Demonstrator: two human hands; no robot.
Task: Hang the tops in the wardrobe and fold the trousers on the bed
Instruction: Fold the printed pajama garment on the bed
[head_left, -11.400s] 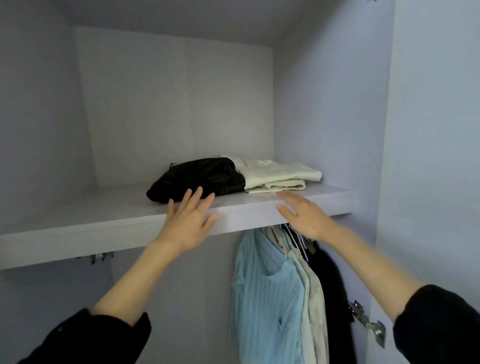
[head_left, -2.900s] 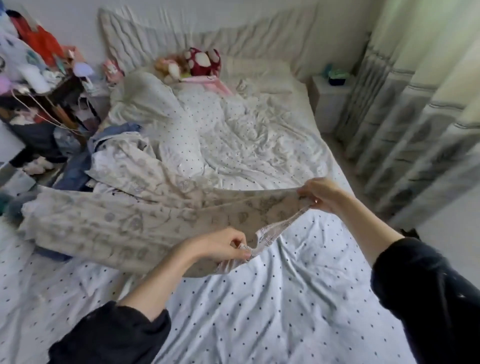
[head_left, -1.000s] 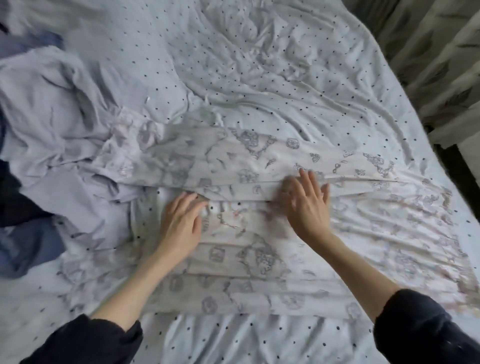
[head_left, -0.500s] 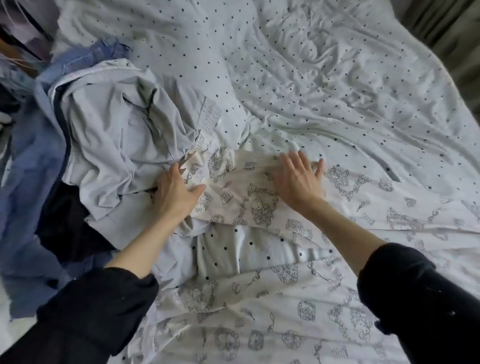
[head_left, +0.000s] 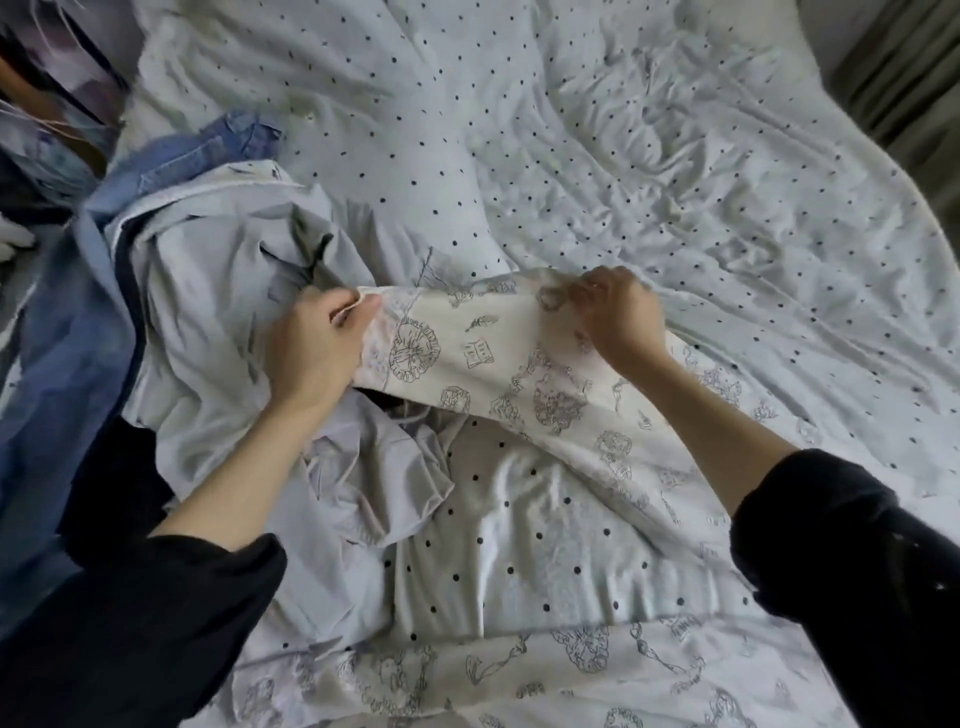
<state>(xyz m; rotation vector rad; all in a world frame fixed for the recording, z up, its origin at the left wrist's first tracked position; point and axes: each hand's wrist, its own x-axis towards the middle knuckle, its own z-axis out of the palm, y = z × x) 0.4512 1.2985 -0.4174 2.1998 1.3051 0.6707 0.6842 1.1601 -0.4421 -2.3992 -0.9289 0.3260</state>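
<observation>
Trouser leg (head_left: 498, 358) now lifted, both hands gripping

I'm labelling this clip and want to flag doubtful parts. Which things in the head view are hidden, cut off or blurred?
- Printed trousers: the lower part runs off the bottom edge, so the full shape is unclear.
- Right hand: its fingertips curl into the cloth, hiding the exact grip.
- Left hand: only its back shows; fingertips are hidden.
- Dark garment: mostly covered by the grey top and left sleeve.
- Clutter at top left: blurred and cut off.

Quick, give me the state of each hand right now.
Left hand: pinching the printed trousers at the hem edge.
Right hand: gripping the same trousers.
</observation>
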